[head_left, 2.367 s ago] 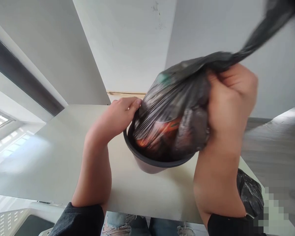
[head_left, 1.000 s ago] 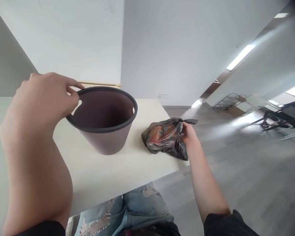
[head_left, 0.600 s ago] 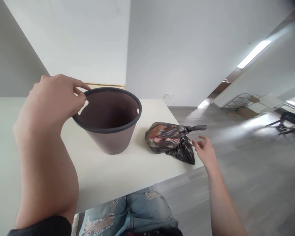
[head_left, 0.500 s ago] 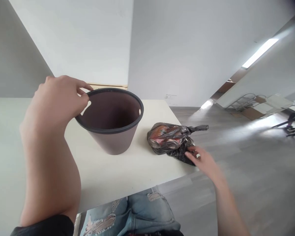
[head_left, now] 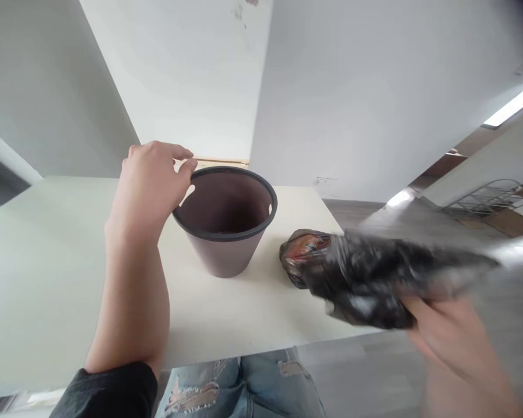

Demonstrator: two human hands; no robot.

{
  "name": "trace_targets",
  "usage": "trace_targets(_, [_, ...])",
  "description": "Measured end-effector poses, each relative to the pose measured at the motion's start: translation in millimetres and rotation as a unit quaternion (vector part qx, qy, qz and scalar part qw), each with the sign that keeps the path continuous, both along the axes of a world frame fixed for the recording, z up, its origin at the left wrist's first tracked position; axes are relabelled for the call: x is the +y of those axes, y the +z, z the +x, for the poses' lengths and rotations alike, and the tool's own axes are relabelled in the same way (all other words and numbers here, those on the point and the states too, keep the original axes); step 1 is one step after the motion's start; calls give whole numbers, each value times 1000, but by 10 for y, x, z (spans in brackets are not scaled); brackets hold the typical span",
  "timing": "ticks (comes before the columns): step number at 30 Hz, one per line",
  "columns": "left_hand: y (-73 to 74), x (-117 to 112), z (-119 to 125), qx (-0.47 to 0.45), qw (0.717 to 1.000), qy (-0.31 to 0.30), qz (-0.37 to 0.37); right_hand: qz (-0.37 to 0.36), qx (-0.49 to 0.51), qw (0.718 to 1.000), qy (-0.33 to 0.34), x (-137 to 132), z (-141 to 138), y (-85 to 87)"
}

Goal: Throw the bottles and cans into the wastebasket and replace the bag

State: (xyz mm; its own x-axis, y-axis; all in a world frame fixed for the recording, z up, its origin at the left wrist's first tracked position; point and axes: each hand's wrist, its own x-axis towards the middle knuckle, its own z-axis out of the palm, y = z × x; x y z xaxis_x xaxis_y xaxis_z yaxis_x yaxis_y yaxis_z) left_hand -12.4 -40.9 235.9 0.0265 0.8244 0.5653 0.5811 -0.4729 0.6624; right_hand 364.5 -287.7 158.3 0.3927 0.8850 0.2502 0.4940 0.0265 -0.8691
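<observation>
My left hand (head_left: 150, 183), half-curled at the bin (head_left: 226, 255), probably steadies it; its grip I can't tell. My right hand (head_left: 447, 331) clenches the black bag (head_left: 366, 284) over the table (head_left: 226, 319), partly hiding the filled bag (head_left: 303, 247).

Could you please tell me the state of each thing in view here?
Bin: upright, open-topped, on the table.
Filled bag: lying on the table, partly hidden.
Black bag: held, crumpled, blurred; contents unclear.
Left hand: at the bin's rim, fingers partly hidden.
Right hand: closed on the black bag, blurred.
Jeans: ripped.
</observation>
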Motion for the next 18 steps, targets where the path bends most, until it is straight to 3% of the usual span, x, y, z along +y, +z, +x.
trace_targets(4, [164,-258,65,-79,990,-114,13,91,153,981,83,843,-718,462])
trace_targets(7, [316,-534,166,-114,969,-217,-28,139,148,963,176,1328,-1278,893])
trace_targets(9, [386,-653,214,-131,962,-238,-34,165,123,955,213,1532,-1559,1078])
trace_targets(12, [407,-656,196,-154,972,-179,-16,228,68,952,192,1729,-1749,1162])
trace_targets(15, [349,-505,85,-170,981,-91,7,283,28,952,114,1855,-1723,1117])
trace_targets(18, [293,-323,-39,-191,980,-47,27,305,25,951,45,1897,-1635,1077])
